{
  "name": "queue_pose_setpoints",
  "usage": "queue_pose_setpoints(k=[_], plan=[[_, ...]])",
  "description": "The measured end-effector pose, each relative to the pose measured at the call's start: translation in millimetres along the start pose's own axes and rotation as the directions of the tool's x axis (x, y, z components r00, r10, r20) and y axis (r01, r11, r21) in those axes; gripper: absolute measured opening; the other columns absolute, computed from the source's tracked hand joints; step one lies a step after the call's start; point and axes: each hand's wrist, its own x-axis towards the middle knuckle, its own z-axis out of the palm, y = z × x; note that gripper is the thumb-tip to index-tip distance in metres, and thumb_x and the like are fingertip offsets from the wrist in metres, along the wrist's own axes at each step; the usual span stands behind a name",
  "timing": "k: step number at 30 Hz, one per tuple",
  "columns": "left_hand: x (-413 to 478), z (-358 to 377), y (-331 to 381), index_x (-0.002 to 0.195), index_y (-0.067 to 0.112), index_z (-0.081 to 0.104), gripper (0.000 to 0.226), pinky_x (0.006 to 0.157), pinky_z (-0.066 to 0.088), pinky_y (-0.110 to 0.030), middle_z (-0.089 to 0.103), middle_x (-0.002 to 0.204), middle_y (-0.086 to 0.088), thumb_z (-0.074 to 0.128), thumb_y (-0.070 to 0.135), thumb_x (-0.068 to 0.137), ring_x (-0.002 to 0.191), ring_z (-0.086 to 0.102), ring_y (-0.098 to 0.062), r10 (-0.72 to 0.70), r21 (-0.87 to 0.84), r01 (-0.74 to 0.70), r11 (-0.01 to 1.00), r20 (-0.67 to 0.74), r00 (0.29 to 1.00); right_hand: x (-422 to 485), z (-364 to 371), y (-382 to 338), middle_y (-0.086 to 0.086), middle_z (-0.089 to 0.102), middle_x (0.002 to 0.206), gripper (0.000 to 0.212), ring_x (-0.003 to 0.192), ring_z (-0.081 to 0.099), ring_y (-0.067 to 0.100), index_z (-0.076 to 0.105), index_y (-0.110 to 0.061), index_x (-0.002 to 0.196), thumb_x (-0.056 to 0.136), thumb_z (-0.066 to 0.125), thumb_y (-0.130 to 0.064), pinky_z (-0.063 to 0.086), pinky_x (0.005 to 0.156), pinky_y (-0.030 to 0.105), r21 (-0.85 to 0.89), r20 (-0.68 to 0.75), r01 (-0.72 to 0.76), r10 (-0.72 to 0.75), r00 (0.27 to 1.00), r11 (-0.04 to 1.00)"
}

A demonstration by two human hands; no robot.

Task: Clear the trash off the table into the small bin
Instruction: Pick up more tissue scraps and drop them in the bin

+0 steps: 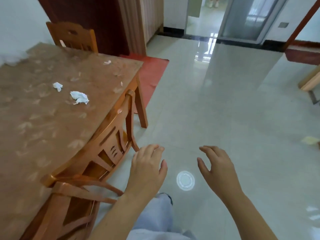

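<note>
Down at about 6 o'clock, both hands hang over the tiled floor, empty, fingers loosely spread and slightly curled. The left hand is just beside the back of a wooden chair tucked against the table; the right hand is apart from it at about 5 o'clock. Between them, on the floor, lies a round clear plastic lid. On the table, toward 10 o'clock, rest a crumpled white tissue and, near it, a smaller tissue wad. A small white scrap lies near the table's far edge at about 11 o'clock. A second chair stands at the far end. No bin shows.
</note>
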Motion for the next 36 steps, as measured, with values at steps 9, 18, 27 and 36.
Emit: queue_pose_setpoints(k=[9,18,27,36], plan=[[163,6,-77,0.104,0.008,0.064,0.039,0.083,0.047,-0.038,0.064,0.106,-0.007,0.04,0.028,0.081,0.099,0.059,-0.026,-0.158,-0.005,0.16,0.987,-0.182,0.971,195,58,-10,0.01,0.068,0.097,0.028,0.088,0.063,0.032,0.065,-0.005,0.1,0.073,0.072,-0.008,0.048,0.074,0.035,0.001,0.119,0.18,-0.179,0.977,0.984],[280,-23,-177,0.107,0.006,0.063,0.037,0.089,0.038,-0.034,0.063,0.109,-0.009,0.041,0.025,0.084,0.099,0.057,-0.028,-0.357,0.007,0.385,0.923,-0.361,0.861,376,126,-70,0.009,0.066,0.104,0.027,0.096,0.06,0.031,0.063,-0.008,0.104,0.078,0.068,-0.012,0.049,0.077,0.038,0.103,0.243,0.358,-0.372,0.896,0.928],[333,-11,-221,0.104,0.003,0.064,0.037,0.084,0.046,-0.034,0.065,0.104,-0.01,0.043,0.024,0.083,0.095,0.061,-0.025,-0.556,0.05,0.653,0.756,-0.477,0.68,500,199,-87,0.007,0.064,0.101,0.018,0.095,0.057,0.031,0.062,-0.009,0.097,0.079,0.063,-0.01,0.048,0.078,0.039,0.303,0.419,0.506,-0.59,0.69,0.808],[385,-5,-234,0.099,-0.001,0.064,0.031,0.078,0.05,-0.041,0.067,0.097,-0.015,0.048,0.018,0.081,0.088,0.062,-0.032,-0.669,-0.019,0.89,0.455,-0.667,0.328,642,243,-135,0.012,0.063,0.093,0.023,0.087,0.055,0.035,0.063,-0.005,0.101,0.08,0.061,-0.015,0.049,0.071,0.042,0.391,0.439,0.698,-0.788,0.432,0.6]])
